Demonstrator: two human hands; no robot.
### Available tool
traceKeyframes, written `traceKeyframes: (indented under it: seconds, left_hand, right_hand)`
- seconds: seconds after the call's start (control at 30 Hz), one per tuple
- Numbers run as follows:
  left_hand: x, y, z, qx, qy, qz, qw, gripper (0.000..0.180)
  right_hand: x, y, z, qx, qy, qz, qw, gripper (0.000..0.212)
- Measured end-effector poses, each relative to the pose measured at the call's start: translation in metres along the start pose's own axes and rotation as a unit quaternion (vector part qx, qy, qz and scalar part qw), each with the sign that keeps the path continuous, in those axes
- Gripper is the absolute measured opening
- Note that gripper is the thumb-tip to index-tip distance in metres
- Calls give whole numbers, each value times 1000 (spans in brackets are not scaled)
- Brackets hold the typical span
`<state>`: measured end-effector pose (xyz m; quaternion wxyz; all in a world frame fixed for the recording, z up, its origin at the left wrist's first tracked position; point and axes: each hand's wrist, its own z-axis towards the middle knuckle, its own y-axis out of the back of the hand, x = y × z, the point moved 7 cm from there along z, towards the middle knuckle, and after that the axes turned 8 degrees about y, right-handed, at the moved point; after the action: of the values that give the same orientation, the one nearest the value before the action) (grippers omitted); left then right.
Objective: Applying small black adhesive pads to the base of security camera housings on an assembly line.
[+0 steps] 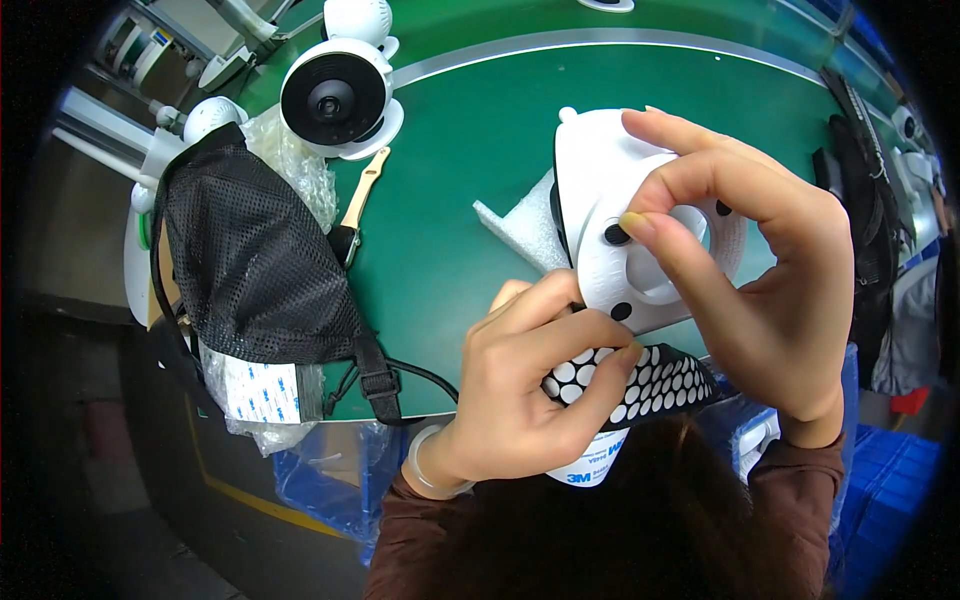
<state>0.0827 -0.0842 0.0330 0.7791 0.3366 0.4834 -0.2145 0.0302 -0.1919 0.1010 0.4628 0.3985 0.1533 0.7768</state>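
A white, camera-like device (600, 150) lies tipped on the green bench top, its round base ring (600, 275) turned up toward me. Small black round pads (621, 312) sit on that ring. My right hand (770, 240) is over the device, thumb and a finger pinched at one black round pad (617, 235) on the ring; other fingertips reach the white body. Just below, my left hand (545, 370) grips a sheet of round pads (650, 390), black with rows of white dots. A white printed backing piece (590, 465) shows under the sheet.
White foam (530, 225) lies beside the device. At left are a black mesh bag (260, 260) with straps, a wooden-handled brush (365, 190), bubble wrap (300, 165) and printed white sheets (262, 392). Another white device (340, 100) stands behind. Blue bins (900, 500) are at lower right.
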Motion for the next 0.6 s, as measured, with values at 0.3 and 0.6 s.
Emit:
traceKeyframes:
  seconds: [0.3,0.6]
  left_hand:
    - [-2,1,-1,-8,-8,-6,1000,11]
    - [-2,3,0,10,-6,21,1000,9]
  right_hand:
    - [6,-5,-1,-10,33,-47,998,6]
    - [-8,-8,22,172,76,35,982,23]
